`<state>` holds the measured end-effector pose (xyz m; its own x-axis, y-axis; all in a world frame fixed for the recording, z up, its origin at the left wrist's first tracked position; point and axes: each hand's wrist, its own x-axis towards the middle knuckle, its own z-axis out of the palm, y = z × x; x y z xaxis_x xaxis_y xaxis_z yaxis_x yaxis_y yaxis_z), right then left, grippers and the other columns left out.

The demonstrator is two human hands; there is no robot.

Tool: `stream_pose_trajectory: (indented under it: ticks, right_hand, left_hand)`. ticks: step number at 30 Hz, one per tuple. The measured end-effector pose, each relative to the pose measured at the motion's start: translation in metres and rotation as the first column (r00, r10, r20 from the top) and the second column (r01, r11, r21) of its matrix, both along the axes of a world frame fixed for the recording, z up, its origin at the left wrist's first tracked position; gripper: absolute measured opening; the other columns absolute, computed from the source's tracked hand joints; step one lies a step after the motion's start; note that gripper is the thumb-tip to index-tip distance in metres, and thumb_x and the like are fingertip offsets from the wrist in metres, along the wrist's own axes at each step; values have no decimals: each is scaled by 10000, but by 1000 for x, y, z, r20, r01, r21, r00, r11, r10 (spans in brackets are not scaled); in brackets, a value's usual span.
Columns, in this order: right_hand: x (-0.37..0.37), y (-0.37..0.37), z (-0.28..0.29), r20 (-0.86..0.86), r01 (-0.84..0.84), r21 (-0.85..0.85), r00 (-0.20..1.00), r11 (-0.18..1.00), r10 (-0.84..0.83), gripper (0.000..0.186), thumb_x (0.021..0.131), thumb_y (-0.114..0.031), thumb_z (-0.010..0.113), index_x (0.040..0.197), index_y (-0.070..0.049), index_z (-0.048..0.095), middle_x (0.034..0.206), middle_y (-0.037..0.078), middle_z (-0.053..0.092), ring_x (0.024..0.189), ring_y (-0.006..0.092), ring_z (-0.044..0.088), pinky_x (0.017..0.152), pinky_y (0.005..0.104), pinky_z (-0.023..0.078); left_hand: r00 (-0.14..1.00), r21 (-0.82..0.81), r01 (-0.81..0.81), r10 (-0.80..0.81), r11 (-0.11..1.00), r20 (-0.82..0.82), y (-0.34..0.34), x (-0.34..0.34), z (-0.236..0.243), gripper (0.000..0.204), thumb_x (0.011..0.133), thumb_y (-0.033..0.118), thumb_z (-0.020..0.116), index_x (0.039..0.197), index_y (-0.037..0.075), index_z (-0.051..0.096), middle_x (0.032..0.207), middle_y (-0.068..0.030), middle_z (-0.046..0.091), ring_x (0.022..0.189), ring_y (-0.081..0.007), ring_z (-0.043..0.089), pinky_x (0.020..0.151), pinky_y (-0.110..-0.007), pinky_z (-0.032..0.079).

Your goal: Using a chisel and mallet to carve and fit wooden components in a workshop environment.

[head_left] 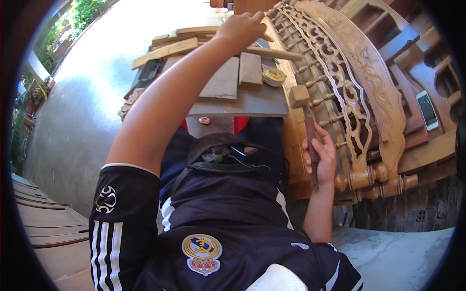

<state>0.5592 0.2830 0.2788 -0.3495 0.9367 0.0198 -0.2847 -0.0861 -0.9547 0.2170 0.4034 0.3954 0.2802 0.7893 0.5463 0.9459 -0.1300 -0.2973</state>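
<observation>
My left hand (242,30) reaches out to the far end of a pale wooden rail (279,43), its fingers slightly bent and apart. It seems to rest on the rail's edge; nothing shows in it. At my right side, my right hand (324,153) is closed around a dark reddish-brown flat strip (311,138), held roughly upright with its lower end past my palm. I cannot make out what the strip is. Beside that hand lies a carved wooden panel (347,97) with turned spindles, openwork scrolls and a curved top. A small wooden block (298,96) sits on the rail near the strip's upper end.
Before me stands a low grey-topped bench (262,107) bearing wood pieces (218,85), a block (250,70) and a yellow tape measure (274,76). A white phone (427,110) lies on more carved wood at the right. A black pouch (228,154) is at my waist.
</observation>
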Motion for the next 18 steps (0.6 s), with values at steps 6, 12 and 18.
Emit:
stream_pose_trajectory:
  ticks: [6,12,18]
  right_hand:
    - [-5,-9,-7,99,72,163,991,984,-90,444,980,-106,636,1412,-78,536,896,92,676,561,71,552,453,197,436]
    - [-20,0,-24,213,110,372,956,922,-200,409,955,-74,660,1361,-62,608,977,74,710,672,59,596,605,203,487]
    - [-35,-3,-38,195,148,366,953,919,-231,419,949,-90,691,1359,-57,613,1067,52,713,689,39,575,581,190,456]
  left_hand:
    - [965,-355,-241,184,903,-187,6,1,-36,249,820,147,744,1064,123,705,1201,-56,601,1113,-248,652,875,-407,576]
    - [996,-347,-58,30,936,-86,-7,41,-27,368,875,208,722,1237,168,667,1291,-74,589,1256,-262,564,1012,-451,495]
    - [993,-476,-76,24,876,-114,-11,74,-59,365,818,253,717,1102,24,700,1041,-167,721,943,-330,718,804,-532,548]
